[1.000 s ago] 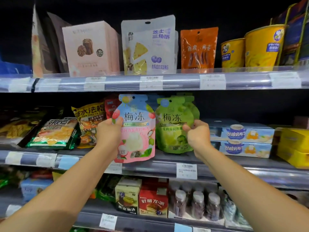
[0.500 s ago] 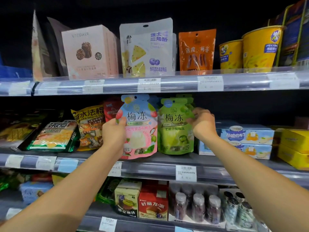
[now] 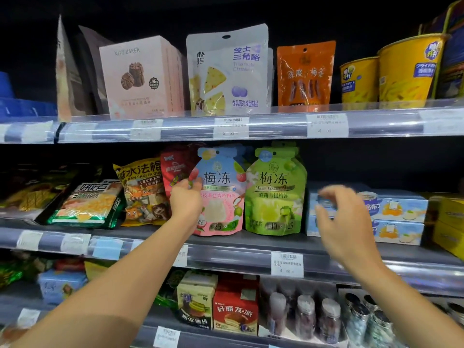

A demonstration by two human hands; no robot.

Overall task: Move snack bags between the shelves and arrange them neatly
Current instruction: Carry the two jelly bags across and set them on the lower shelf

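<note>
A pink and blue jelly pouch (image 3: 221, 194) and a green jelly pouch (image 3: 275, 194) stand upright side by side on the middle shelf (image 3: 251, 249). My left hand (image 3: 186, 200) grips the pink pouch at its left edge, thumb over the front. To the right of the green pouch, apart from it, my right hand (image 3: 344, 222) hovers blurred with fingers spread and nothing in it. More pouches of the same shapes stand behind both.
Left of the pink pouch sit a red bag (image 3: 175, 169), a yellow bag (image 3: 140, 192) and a green-edged bag (image 3: 88, 207). Blue pudding boxes (image 3: 396, 214) are stacked at the right. The top shelf holds a pink box (image 3: 140, 76), a white cheese bag (image 3: 227, 71) and an orange bag (image 3: 305, 76).
The pink pouch went back from the shelf edge to stand level with the green one. My right hand let go of the green pouch and pulled away to the right, opening.
</note>
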